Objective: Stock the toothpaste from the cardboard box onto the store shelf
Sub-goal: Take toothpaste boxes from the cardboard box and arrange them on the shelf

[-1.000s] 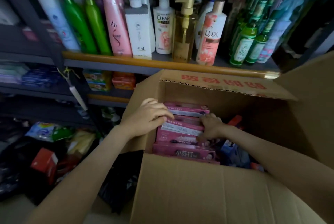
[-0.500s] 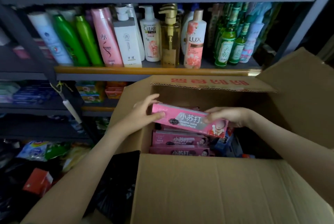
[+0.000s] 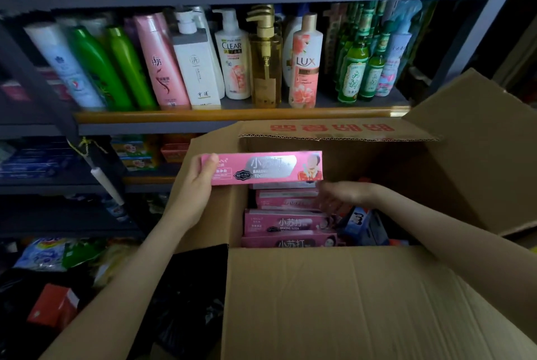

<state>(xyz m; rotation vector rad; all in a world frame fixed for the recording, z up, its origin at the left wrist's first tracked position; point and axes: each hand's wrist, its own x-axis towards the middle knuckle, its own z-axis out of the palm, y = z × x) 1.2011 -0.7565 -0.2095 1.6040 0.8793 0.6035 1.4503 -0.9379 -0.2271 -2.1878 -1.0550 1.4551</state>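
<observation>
My left hand [image 3: 199,182] grips the left end of a pink toothpaste carton [image 3: 270,168], held level above the open cardboard box [image 3: 334,301]. Several more pink toothpaste cartons [image 3: 286,221] lie stacked inside the box along its left wall. My right hand [image 3: 338,194] hovers just below the carton's right end, over the stack, fingers loosely spread and blurred, holding nothing. The store shelf [image 3: 226,117] stands directly behind the box.
Shampoo and lotion bottles [image 3: 200,66] and green glass bottles [image 3: 359,69] fill the shelf above the box. A lower shelf at left holds blue boxed goods [image 3: 35,162] and small colourful boxes [image 3: 136,150]. Bags and a red box [image 3: 53,304] crowd the floor at left.
The carton rose out of the box and shifted left and up. My right hand let go of its right end and dropped back towards the stack; my left hand alone holds it.
</observation>
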